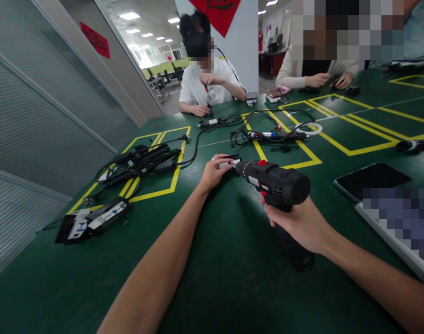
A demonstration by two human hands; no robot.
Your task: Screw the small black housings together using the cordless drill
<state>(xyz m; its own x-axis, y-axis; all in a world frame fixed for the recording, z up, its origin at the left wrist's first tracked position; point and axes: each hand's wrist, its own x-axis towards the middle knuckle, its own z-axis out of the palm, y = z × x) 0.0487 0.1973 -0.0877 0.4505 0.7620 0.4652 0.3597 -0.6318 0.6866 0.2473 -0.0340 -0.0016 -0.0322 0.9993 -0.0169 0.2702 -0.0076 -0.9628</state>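
My right hand [298, 220] is closed around the grip of a black cordless drill [276, 182] with red buttons. The drill points left and away from me, its chuck close to the fingers of my left hand [213, 174]. Those fingers press on a small black-and-white part [235, 158] lying on the green table [212, 278]. The drill's tip meets or nearly meets this part; whether they touch I cannot tell. My fingers and the chuck hide much of the part.
Black cables and adapters [145, 162] lie in a heap to the left, near an open-looking black-and-white case [109, 213]. More cabled tools [272, 135] lie ahead. A dark phone [372, 180] and a pale-edged device [393, 241] are at right. Two people sit opposite.
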